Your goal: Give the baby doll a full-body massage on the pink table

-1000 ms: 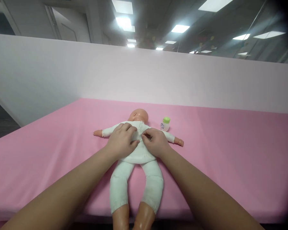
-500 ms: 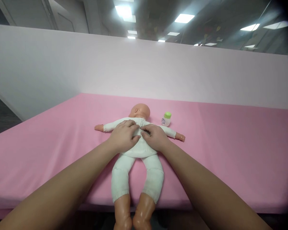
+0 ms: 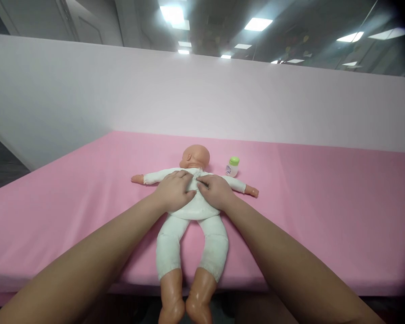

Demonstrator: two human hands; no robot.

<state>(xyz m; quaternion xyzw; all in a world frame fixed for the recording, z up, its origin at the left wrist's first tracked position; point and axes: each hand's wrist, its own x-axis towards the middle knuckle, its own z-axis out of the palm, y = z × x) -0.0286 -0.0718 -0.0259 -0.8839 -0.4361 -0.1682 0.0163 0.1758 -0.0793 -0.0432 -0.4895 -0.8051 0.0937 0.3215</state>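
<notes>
A baby doll (image 3: 195,207) with a white cloth body lies face down, its head turned to the left and its arms spread. My left hand (image 3: 176,191) rests open on the left side of the doll's back, thumb apart from the fingers. On the right side of the back lies my right hand (image 3: 214,191), its fingers slightly bent and thumb apart, holding nothing. Both hands touch the cloth near the seam at the middle. A small clear jar with a green lid (image 3: 232,167) stands beyond the doll's right-hand arm.
A pink sheet (image 3: 324,211) covers the padded surface under the doll. The doll's feet reach past its front edge. Behind stands a low white wall (image 3: 222,99), with glass reflecting ceiling lights above it.
The view has shifted slightly. My hands stay on the doll's back, with the right thumb and fingers a little closer together. The doll and jar look unmoved.
</notes>
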